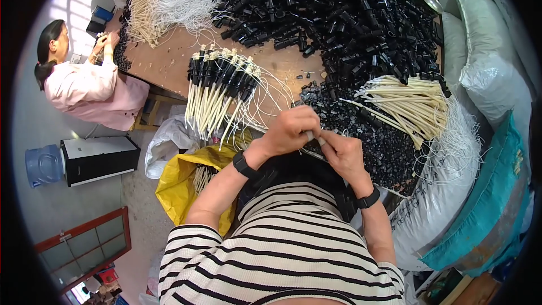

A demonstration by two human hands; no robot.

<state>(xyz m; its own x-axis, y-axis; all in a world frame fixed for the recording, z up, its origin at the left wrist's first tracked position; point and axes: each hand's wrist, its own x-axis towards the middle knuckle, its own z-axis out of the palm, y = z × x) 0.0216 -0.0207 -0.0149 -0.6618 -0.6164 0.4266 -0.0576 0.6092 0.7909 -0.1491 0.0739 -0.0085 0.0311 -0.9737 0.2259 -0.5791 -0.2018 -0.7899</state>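
Note:
My left hand (292, 130) and my right hand (344, 157) are close together at the table's near edge. Both have bent, closed fingers; whatever they pinch between them is too small and covered to make out. A pale wrap shows on a finger at the place where they meet. Just beyond my left hand lies a row of cream rods (210, 104) fitted with black plastic sleeves (226, 70), with thin white cords trailing toward me. To the right of my hands lies a bundle of bare cream rods (403, 101), its white cords (451, 141) hanging over the edge.
Black plastic tubes (350, 17) heap across the far table, and small dark bits (384, 149) lie beside my right hand. Another cord bundle (192, 3) lies far left. A yellow sack (180, 183) stands lower left; stuffed sacks (488, 51) line the right. Another person (84, 87) sits left.

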